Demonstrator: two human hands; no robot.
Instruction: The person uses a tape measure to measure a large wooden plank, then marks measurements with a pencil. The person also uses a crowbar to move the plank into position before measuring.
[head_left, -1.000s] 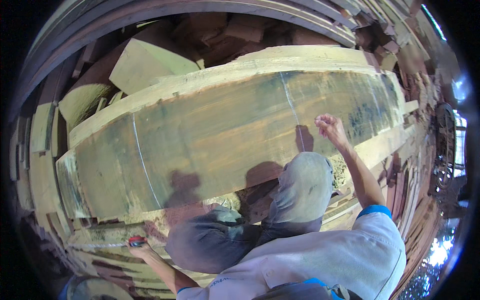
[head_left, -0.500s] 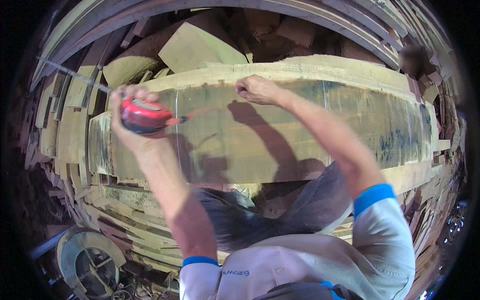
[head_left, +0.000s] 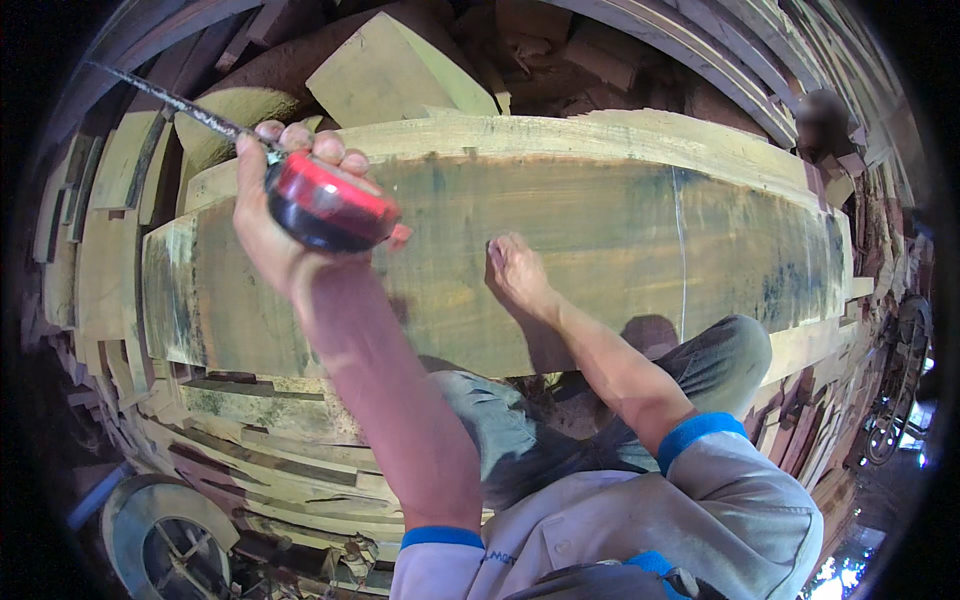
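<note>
A red and black tape measure (head_left: 330,200) is gripped in my left hand (head_left: 270,225), raised over the left part of a wide wooden slab (head_left: 590,230). Its worn, speckled blade (head_left: 185,103) sticks out toward the upper left. A short red strap (head_left: 400,237) hangs from the case's other end. My right hand (head_left: 520,272) is closed near the middle of the slab, casting a shadow beside it. What its fingers hold, if anything, is hidden. Across the slab, to the right of that hand, runs a thin white line (head_left: 680,240).
My bent knee (head_left: 735,350) is at the slab's near edge. Beyond the slab lies a pale squared block (head_left: 390,75). Stacked planks (head_left: 120,250) stand at the left. A round wheel-like frame (head_left: 125,525) sits lower left, a bicycle (head_left: 890,390) far right.
My right hand has come from the slab's far edge back toward its middle. My left hand, with the tape measure, has shifted slightly right, and the whole view has moved a little.
</note>
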